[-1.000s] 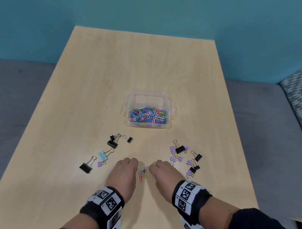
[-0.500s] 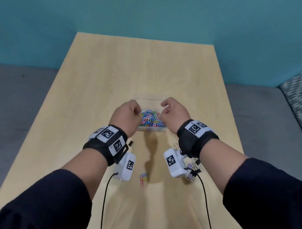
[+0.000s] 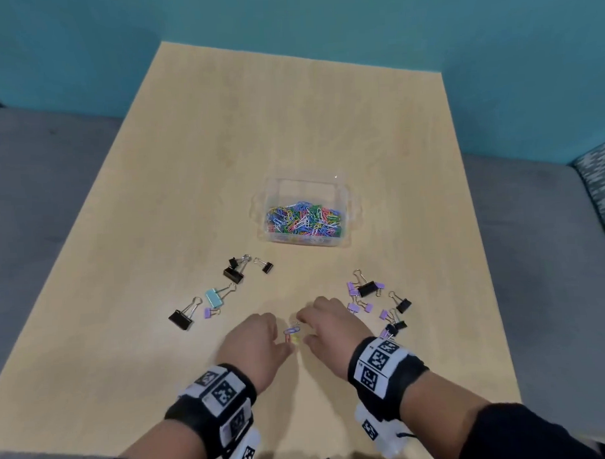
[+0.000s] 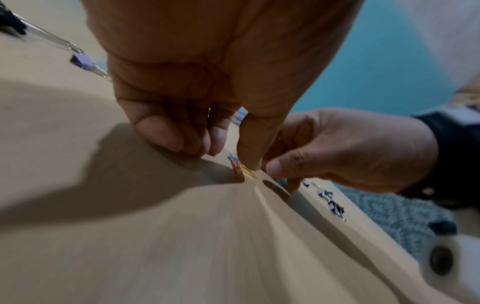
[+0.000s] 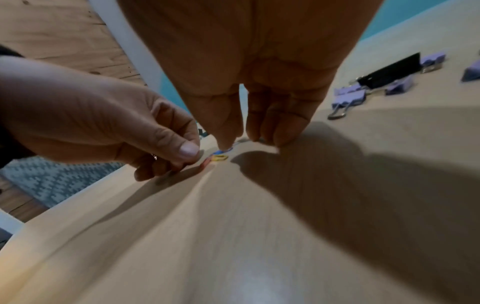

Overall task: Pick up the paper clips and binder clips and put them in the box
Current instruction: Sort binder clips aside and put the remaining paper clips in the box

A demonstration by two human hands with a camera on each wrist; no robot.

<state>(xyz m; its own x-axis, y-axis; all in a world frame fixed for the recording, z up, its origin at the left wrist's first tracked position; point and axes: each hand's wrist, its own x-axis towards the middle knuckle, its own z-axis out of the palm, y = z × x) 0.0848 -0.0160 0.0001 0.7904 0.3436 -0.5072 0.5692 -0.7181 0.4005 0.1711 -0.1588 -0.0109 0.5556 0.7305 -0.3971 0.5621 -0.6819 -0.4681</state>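
Moved: both hands are back from the box [image 3: 305,208] to frame bottom.
Left hand [image 3: 253,346]: fingers curled, empty.
Right hand [image 3: 332,326]: fingers curled, empty.
Paper clips [image 3: 292,333]: between the hands.
Binder clips [image 3: 375,304]: lower centre, both sides.

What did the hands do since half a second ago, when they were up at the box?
Both hands came back from the box toward the person. The left hand and right hand now reach down on either side of the few loose paper clips on the table, fingertips at them, nothing lifted yet. The box, its clips and the binder clips stayed put.
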